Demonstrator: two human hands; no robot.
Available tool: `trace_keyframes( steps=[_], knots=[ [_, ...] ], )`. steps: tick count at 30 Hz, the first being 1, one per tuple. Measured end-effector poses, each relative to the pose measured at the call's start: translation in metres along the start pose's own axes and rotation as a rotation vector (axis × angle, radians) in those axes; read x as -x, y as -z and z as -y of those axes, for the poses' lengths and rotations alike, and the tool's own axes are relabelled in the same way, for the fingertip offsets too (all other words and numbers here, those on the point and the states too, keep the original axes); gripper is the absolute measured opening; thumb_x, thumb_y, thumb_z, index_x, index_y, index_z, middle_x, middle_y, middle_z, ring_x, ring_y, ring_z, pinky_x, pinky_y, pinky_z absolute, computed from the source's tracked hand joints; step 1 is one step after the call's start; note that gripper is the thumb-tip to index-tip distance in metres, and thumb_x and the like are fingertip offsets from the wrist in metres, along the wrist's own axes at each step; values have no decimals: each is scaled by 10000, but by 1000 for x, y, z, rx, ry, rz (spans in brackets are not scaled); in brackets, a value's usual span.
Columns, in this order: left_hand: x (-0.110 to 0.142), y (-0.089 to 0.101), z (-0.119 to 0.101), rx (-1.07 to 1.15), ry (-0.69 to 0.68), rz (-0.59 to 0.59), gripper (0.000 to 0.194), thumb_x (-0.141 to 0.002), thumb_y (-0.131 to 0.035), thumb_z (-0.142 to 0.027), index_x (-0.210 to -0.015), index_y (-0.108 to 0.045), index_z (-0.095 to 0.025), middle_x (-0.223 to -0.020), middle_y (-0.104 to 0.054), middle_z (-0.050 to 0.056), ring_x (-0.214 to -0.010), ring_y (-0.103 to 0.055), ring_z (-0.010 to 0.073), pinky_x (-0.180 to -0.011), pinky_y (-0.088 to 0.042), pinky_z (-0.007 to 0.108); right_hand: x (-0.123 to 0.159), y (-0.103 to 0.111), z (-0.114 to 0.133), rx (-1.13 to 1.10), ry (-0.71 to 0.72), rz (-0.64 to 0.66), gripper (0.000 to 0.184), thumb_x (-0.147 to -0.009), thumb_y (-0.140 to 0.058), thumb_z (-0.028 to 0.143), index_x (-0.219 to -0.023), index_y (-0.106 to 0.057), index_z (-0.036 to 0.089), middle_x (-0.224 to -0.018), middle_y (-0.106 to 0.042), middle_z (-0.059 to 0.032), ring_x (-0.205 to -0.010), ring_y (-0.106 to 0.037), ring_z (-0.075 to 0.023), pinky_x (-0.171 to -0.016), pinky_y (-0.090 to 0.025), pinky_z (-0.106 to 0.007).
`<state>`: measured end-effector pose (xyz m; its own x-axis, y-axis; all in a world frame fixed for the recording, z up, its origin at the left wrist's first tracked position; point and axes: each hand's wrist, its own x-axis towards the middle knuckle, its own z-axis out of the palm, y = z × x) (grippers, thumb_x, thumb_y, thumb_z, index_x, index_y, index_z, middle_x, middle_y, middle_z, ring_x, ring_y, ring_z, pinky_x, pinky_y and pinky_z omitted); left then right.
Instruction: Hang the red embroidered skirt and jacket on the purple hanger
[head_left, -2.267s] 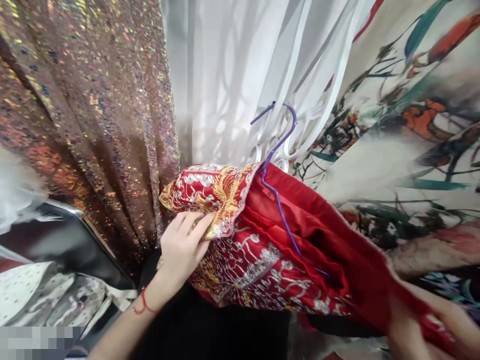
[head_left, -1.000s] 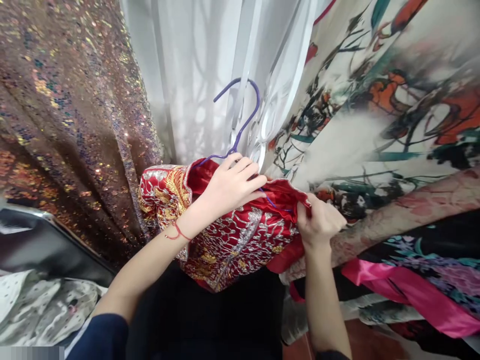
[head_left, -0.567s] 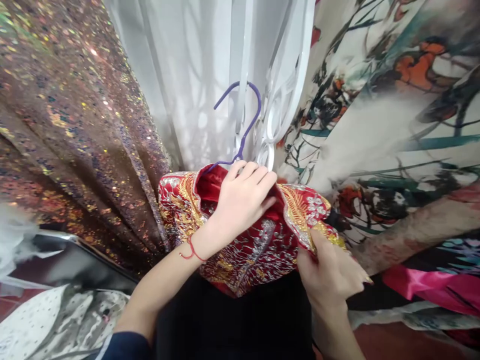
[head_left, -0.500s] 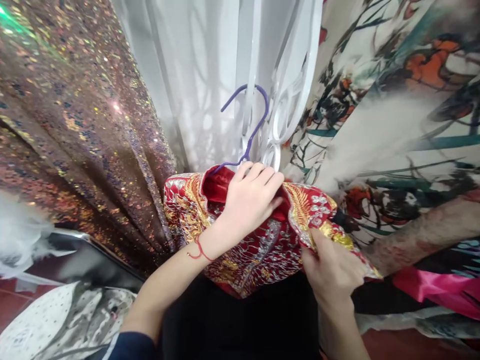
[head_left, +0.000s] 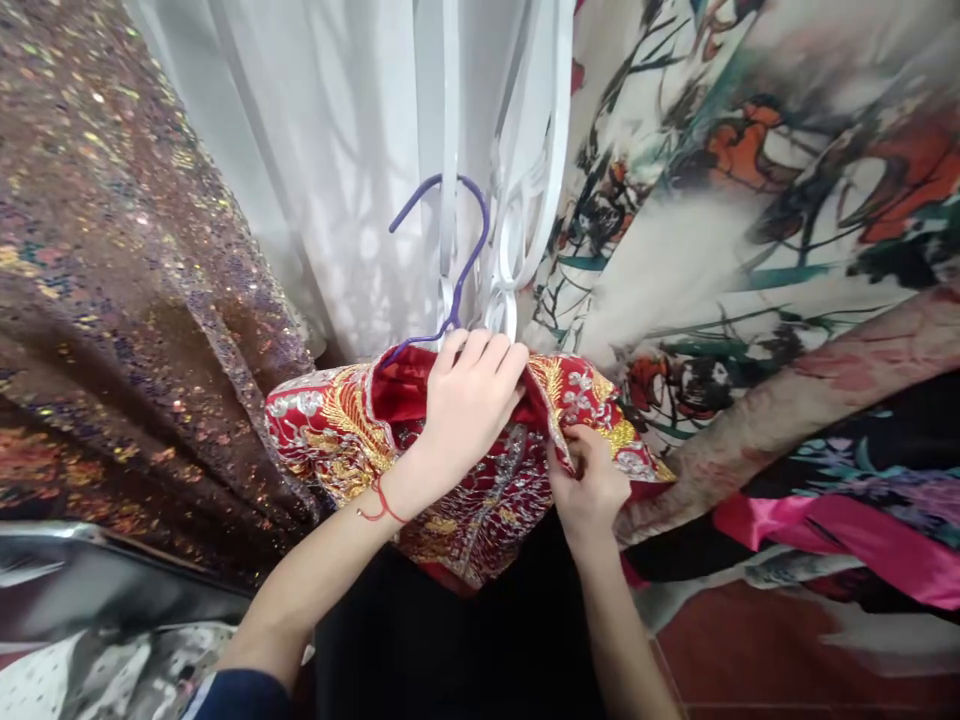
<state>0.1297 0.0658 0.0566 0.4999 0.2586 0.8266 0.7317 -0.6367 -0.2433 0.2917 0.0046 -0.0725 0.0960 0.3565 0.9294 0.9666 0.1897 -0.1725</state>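
A red garment [head_left: 480,500] with gold and silver embroidery hangs in front of me on a purple clothes hanger [head_left: 472,265], whose hook points up and left. My left hand [head_left: 476,390] is closed over the hanger below the hook, at the garment's neck opening; the part it grips is mostly covered by its fingers. Just to the right, my right hand [head_left: 589,485] pinches the edge of the neckline between thumb and fingers. Red lining shows inside the collar. The hanger's right arm is hidden behind my hand and the cloth.
White scrollwork [head_left: 551,190] stands behind the hanger, before a white curtain [head_left: 322,150]. A sequined cloth [head_left: 150,300] hangs at left, a printed cloth [head_left: 660,240] at right. Lower right are a pink satin strip [head_left: 847,540] and reddish floor [head_left: 750,640]; lower left, a spotted cloth [head_left: 127,670].
Everything has shifted left in view. My right hand has moved in along the neckline, nearer my left hand, and its fingers now pinch the edge. The left hand keeps its hold.
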Motion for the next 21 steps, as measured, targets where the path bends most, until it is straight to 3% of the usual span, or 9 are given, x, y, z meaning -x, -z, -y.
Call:
trace_keyframes(
  steps=[4,8,12,17,21],
  knots=[
    [0,3,-2,16,3,-1,30,-913,-642,-194,-903,-659,-170,-864,-689,49,-896,-587,230,-905,-427,407,-5,22,-4,-57,-33,77,185,-925,-641,266,-1079,-585,180,-676,-620,45,-527,-562,-112,-555,-421,-231],
    [-1,7,0,53,4,19,21,-909,-648,-207,-907,-652,-187,-879,-697,60,-913,-594,245,-894,-438,428,-8,48,-10,88,57,123,108,-906,-659,249,-864,-567,211,-748,-601,-9,-694,-564,-166,-667,-410,-287],
    [-1,5,-2,67,19,2,39,-881,-673,-184,-897,-649,-211,-882,-706,59,-913,-597,260,-884,-440,447,-5,63,-31,225,22,100,98,-857,-660,230,-900,-573,211,-969,-632,-89,-895,-575,-248,-791,-418,-373],
    [-1,6,-5,73,34,25,52,-880,-692,-201,-913,-654,-188,-908,-715,61,-953,-609,250,-912,-443,422,-5,59,-50,10,89,194,205,-807,-571,86,-966,-562,214,-1031,-612,-99,-905,-566,-233,-774,-459,-355],
    [0,8,-6,37,48,24,76,-869,-720,-199,-889,-649,-179,-911,-724,37,-939,-620,221,-924,-442,383,-8,41,-45,-104,201,257,187,-811,-518,58,-889,-530,227,-824,-552,-41,-756,-493,-199,-696,-423,-319]
  ],
)
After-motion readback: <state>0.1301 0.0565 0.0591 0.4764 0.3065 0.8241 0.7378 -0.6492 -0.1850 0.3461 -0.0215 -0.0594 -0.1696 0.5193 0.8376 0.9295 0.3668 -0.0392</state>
